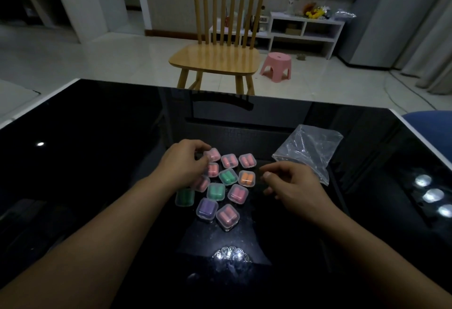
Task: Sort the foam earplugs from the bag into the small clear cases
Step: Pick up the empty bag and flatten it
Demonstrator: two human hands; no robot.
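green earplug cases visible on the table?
3. One mid-cluster, one just below it, one at the left edge beside the left forearm. The left hand may hide others.

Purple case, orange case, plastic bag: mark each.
purple case (207,208), head view, middle of its lid
orange case (246,178), head view, middle of its lid
plastic bag (308,147), head view, crumpled middle

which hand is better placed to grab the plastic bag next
Right. The right hand hovers just in front of the plastic bag, apparently empty, while the left hand is busy over the pink cases.
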